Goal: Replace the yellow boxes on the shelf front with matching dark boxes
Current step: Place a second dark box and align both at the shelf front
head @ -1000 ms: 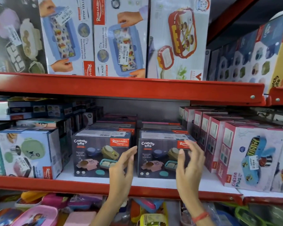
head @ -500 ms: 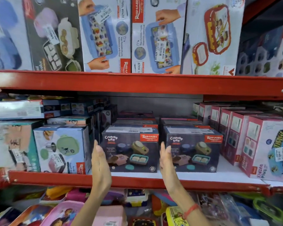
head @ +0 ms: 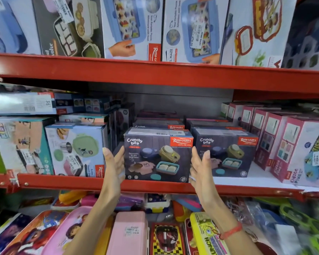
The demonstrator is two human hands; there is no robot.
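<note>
Two dark "Crunchy bite" boxes stand side by side at the front of the red shelf (head: pixel 228 190). My hands press on the left dark box (head: pixel 155 155) from both sides. My left hand (head: pixel 113 168) lies flat against its left side, fingers straight and pointing up. My right hand (head: pixel 201 168) lies against its right side, in the gap to the right dark box (head: pixel 226 153). The held box sits at the shelf's lip, slightly further forward than its neighbour. More dark boxes (head: pixel 158 126) are stacked behind both.
White and blue lunch-box cartons (head: pixel 75 150) stand just left of my left hand. Pink cartons (head: pixel 284 144) line the right. The upper red beam (head: pixel 155 74) hangs close overhead. Pencil cases and tins (head: pixel 129 232) fill the level below.
My hands moved left from the sides of the right dark box to the sides of the left one, then closed in against it. The view has shifted left and nearer.
</note>
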